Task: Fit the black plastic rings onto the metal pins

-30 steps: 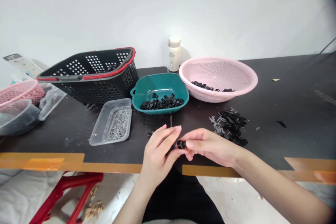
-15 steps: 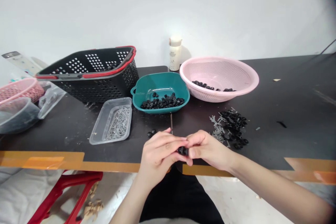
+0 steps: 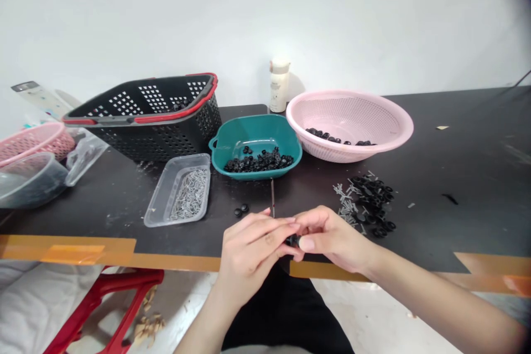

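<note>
Both hands meet over the table's front edge, closed around a small round black plastic part. My left hand wraps it from the left, with its fingers hiding most of it. From the right, the thumb and fingers of my right hand pinch the same part. Two loose black round parts lie just beyond my left hand. Past my right hand is a heap of black parts mixed with thin metal pins. A teal basin farther back holds many more small black parts.
A clear plastic tray of metal pins stands left of the basin. Behind it is a black basket with red handles. A pink colander with black parts and a white bottle stand at the back. Orange tape lines the front edge.
The view has shifted slightly, so the table things appear a little farther right. Both hands keep hold of the black part, and my left fingers now cover more of it.
</note>
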Demonstrator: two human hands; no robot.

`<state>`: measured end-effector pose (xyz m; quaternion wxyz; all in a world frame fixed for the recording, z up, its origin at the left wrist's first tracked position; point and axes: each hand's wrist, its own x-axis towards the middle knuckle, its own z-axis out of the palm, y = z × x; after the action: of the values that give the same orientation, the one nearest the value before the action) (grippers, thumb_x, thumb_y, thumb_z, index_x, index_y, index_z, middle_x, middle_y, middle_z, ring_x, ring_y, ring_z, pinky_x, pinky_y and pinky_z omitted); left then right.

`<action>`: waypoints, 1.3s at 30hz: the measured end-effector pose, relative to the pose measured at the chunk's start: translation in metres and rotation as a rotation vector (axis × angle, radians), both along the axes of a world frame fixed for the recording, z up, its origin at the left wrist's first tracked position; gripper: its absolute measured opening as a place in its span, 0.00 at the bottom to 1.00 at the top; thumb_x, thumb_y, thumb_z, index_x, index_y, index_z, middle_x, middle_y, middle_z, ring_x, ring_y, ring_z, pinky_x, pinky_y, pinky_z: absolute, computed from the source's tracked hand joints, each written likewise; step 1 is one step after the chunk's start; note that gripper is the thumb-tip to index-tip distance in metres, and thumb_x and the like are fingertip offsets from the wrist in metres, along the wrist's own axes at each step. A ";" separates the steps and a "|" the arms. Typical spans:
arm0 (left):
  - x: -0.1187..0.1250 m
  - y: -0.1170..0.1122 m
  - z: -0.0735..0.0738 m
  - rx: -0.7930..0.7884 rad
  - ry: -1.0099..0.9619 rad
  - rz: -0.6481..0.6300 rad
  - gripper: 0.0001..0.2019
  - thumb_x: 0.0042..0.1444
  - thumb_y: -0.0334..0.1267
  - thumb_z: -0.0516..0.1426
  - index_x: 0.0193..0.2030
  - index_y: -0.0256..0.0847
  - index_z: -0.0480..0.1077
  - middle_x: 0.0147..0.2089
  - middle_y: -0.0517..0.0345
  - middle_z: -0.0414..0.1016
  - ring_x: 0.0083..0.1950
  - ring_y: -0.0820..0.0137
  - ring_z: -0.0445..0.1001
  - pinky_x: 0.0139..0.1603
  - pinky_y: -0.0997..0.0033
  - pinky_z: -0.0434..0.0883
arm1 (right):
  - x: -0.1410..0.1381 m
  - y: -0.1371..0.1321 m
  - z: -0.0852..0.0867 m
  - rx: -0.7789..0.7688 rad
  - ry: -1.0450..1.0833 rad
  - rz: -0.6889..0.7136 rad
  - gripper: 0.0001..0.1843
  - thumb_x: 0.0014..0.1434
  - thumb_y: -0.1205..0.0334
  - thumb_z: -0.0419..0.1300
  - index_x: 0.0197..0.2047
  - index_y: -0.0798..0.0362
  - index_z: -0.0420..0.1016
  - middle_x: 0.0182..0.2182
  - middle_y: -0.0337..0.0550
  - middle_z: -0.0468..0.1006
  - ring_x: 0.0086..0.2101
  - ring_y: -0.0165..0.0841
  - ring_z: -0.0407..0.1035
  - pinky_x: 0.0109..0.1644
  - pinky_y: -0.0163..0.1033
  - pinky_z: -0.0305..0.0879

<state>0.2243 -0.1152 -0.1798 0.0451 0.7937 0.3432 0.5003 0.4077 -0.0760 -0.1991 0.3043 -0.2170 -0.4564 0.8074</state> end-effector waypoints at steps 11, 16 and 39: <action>-0.003 -0.003 0.005 0.088 0.123 0.087 0.09 0.60 0.33 0.59 0.47 0.37 0.75 0.42 0.55 0.83 0.42 0.72 0.79 0.52 0.69 0.76 | -0.004 -0.001 -0.006 -0.009 0.056 0.011 0.13 0.53 0.55 0.70 0.39 0.54 0.83 0.26 0.39 0.79 0.26 0.27 0.71 0.34 0.34 0.70; -0.002 -0.003 0.008 0.101 0.101 0.077 0.08 0.61 0.34 0.59 0.44 0.37 0.76 0.40 0.54 0.83 0.39 0.72 0.80 0.50 0.69 0.77 | -0.001 0.000 -0.007 0.094 0.016 0.099 0.17 0.58 0.52 0.66 0.43 0.56 0.81 0.29 0.40 0.77 0.30 0.27 0.70 0.40 0.34 0.68; 0.006 0.007 -0.020 -0.021 -0.237 -0.056 0.07 0.57 0.34 0.62 0.42 0.43 0.79 0.39 0.56 0.84 0.36 0.70 0.78 0.44 0.66 0.77 | -0.003 0.002 -0.003 -0.122 -0.008 0.100 0.16 0.43 0.52 0.75 0.26 0.57 0.82 0.21 0.38 0.76 0.20 0.23 0.67 0.27 0.29 0.67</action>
<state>0.2305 -0.1079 -0.1995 0.1079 0.7377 0.3183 0.5854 0.4044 -0.0743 -0.2026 0.2481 -0.2155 -0.4179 0.8470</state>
